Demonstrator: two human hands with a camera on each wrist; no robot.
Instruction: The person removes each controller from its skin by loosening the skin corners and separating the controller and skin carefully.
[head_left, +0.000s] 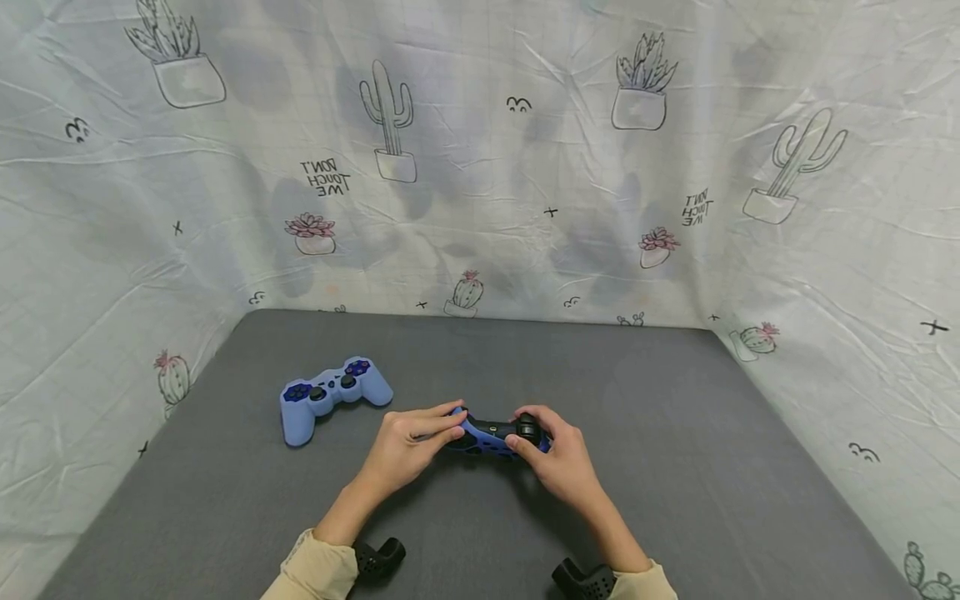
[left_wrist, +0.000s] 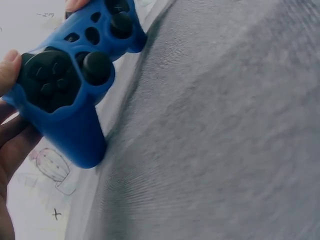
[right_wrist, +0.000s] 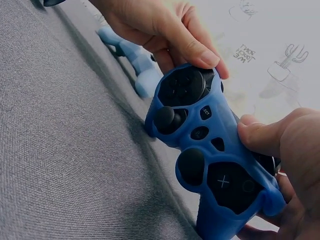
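Both hands clasp the dark-blue controller [head_left: 491, 435]: left hand [head_left: 411, 446] at its nine o'clock end, right hand [head_left: 558, 454] at three. Likely fitting its sleeve; seating edges seems next.

Two gamepads are counted: a dark blue one [head_left: 491, 434] and a light blue one [head_left: 331, 394]. Two hands are seen, left [head_left: 408, 440] and right [head_left: 558, 454]. One gray mat [head_left: 675, 467] is laid out.

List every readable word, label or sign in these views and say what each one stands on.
"DON'T TOUCH ME", mirrored: printed on the cactus-pattern cloth backdrop, left of centre and again at right in the head view.
"ECT": end of a word on a small black button of the dark blue controller held by the left hand and right hand.
Light blue controller: no readable text.
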